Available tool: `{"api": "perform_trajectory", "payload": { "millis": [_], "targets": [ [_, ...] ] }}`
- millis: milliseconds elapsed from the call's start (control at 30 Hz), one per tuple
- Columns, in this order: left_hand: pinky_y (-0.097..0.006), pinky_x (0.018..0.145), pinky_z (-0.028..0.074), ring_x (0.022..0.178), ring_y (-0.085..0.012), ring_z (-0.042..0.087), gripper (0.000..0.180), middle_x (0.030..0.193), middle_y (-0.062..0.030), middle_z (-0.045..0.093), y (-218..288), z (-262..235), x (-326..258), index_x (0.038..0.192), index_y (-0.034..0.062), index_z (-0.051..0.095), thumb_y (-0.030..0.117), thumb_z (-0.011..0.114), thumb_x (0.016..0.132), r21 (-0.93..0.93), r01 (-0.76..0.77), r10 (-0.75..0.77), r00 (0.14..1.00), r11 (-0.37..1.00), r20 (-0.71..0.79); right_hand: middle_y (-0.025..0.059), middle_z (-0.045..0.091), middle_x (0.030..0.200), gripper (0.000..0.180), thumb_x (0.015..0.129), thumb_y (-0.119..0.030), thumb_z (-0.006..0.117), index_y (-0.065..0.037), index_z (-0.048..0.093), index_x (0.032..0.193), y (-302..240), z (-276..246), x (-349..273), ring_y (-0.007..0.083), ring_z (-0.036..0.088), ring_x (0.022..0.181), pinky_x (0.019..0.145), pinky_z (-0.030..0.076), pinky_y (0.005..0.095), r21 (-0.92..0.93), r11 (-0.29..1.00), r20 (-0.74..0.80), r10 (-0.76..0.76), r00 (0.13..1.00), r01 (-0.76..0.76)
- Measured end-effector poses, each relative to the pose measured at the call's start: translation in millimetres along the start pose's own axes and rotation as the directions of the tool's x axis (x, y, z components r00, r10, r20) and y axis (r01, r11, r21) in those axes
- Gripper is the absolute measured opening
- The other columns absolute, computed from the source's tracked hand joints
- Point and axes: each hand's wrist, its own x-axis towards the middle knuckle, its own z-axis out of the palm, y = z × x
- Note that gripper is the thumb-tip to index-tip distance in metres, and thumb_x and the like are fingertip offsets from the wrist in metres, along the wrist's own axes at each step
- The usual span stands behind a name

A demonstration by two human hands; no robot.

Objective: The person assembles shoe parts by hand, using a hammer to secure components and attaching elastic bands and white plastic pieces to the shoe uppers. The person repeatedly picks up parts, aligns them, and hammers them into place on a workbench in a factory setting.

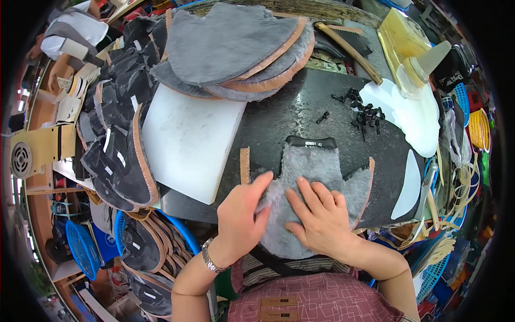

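Observation:
A grey fur-lined boot upper (284, 231) lies fur side up at the near edge of the dark work surface, in front of my body. Its top tab ends in a black strip (311, 143) with pale print, and tan toothed edging shows at both sides. My left hand (241, 217) grips the upper's left flap between thumb and forefinger. On the fur to the right, my right hand (322, 217) rests flat with its fingers apart. The upper's lower edge hangs close to my apron (300, 292).
Several grey fur pieces (230, 43) are stacked beyond a white board (188, 142). Black uppers (112, 166) pile up at left. Small black parts (367, 115) lie by a hammer's wooden handle (348, 51). A yellowish glue container (402, 40) stands at far right, above a white sheet (416, 121).

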Motion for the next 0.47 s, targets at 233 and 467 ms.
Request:
{"api": "perform_trajectory", "payload": {
  "millis": [233, 467],
  "targets": [
    [-0.044, 0.086, 0.044, 0.1, -0.0354, 0.054, 0.055, 0.107, -0.0195, 0.056, -11.8, 22.7, 10.8, 0.124, -0.0013, 0.048, 0.002, 0.068, 0.072, 0.438, -0.141, 0.207, 0.973, 0.888, -0.106, 0.0144, 0.045, 0.132, 0.061, 0.071, -0.036, 0.07, -0.011, 0.052, 0.123, 3.7, -6.2, 3.0, 0.0267, 0.046, 0.112, 0.088, 0.036, 0.0397, 0.068, 0.998, -0.052, 0.02, 0.998, -0.016],
    [-0.046, 0.107, 0.029, 0.13, -0.0369, 0.036, 0.061, 0.138, -0.0224, 0.039, 15.0, 61.0, 26.6, 0.132, -0.0001, 0.043, 0.021, 0.066, 0.079, 0.183, -0.156, 0.11, 0.965, 0.971, 0.239, 0.0193, 0.048, 0.121, 0.056, 0.069, -0.013, 0.073, -0.005, 0.051, 0.12, 45.5, -1.0, 5.6, 0.0374, 0.053, 0.102, 0.097, 0.033, 0.0467, 0.288, 0.889, -0.325, 0.44, 0.837, -0.356]
  ]
}}
